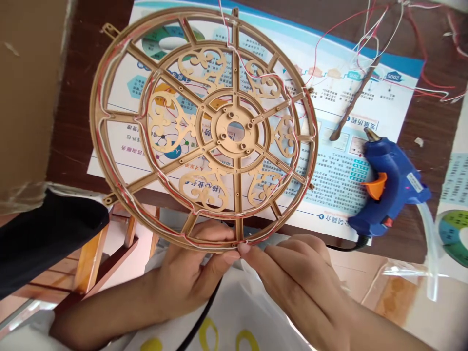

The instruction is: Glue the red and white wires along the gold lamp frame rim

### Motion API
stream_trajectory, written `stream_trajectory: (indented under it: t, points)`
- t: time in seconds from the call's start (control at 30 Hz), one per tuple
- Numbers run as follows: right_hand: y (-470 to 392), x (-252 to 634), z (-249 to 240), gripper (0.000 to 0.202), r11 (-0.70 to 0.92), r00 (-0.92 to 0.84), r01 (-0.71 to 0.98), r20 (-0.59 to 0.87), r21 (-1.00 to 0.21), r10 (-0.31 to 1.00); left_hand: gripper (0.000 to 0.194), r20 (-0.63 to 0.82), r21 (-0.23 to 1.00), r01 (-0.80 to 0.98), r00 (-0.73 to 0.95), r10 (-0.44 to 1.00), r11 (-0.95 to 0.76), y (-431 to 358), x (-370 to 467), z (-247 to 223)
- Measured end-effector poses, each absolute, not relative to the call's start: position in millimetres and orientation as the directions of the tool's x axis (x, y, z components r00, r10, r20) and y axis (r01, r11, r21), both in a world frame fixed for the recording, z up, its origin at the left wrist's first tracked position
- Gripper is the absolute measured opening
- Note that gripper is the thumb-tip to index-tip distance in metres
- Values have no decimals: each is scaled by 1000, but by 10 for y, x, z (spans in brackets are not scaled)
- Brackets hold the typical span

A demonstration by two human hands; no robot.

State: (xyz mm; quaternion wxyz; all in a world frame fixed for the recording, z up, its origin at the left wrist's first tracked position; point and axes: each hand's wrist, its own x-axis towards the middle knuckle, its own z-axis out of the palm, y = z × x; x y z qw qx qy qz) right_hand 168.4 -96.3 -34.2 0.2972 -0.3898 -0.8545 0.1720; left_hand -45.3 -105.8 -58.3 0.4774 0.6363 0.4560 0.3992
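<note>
A round gold-coloured openwork frame [237, 146] with spokes and scroll ornaments is tilted up over the table's near edge. My left hand [197, 268] grips its lower rim, fingers behind and thumb in front. Thin red-and-white wires [292, 168] run along the frame's rings and spokes. At the bottom rim, my right hand [300, 273] has its fingers folded, and one fingertip presses on the wire beside my left thumb. Part of that hand's grip is hidden.
A blue glue gun [389, 185] with an orange trigger and clear glue stick [429, 253] lies on the right. Near it are a brown stick [356, 100] and loose wires [376, 34]. Printed sheets [387, 107] cover the table; a cardboard box [31, 87] stands left.
</note>
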Motion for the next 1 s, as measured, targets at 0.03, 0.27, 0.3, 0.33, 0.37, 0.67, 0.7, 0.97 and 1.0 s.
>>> stream_trajectory:
  t: [0.03, 0.27, 0.3, 0.33, 0.37, 0.67, 0.7, 0.97, 1.0]
  points:
    - [-969, 1667, -363, 28, 660, -497, 555, 435, -506, 751, 16, 74, 972, 195, 263, 962, -128, -1060, -449, -584]
    - [-859, 1669, -355, 19, 755, -543, 511, 527, -411, 654, 19, 102, 981, 137, 244, 964, -138, -1076, -388, -582]
    - [-831, 1680, -353, 23, 773, -567, 489, 526, -404, 634, 21, 96, 983, 133, 240, 966, -130, -1074, -379, -579]
    - [-803, 1690, -351, 26, 782, -582, 475, 521, -404, 624, 23, 86, 984, 131, 234, 968, -119, -1070, -371, -577]
    - [-779, 1701, -349, 29, 778, -585, 474, 514, -412, 628, 25, 74, 986, 133, 227, 971, -106, -1067, -365, -575]
    - [-817, 1691, -365, 23, 758, -567, 477, 504, -445, 652, 23, -46, 998, 58, 142, 989, 38, -1144, -351, -555]
    - [-826, 1670, -384, 20, 760, -547, 470, 528, -448, 650, 23, -65, 997, 37, 136, 989, 61, -1156, -347, -543]
    - [-836, 1728, -247, 33, 575, -398, 444, 424, -687, 814, 32, -268, 952, -119, 117, 956, 281, -1149, -293, -446]
    - [-883, 1767, -222, 25, 531, -349, 456, 406, -714, 845, 33, -293, 942, -136, 122, 948, 308, -1142, -297, -442]
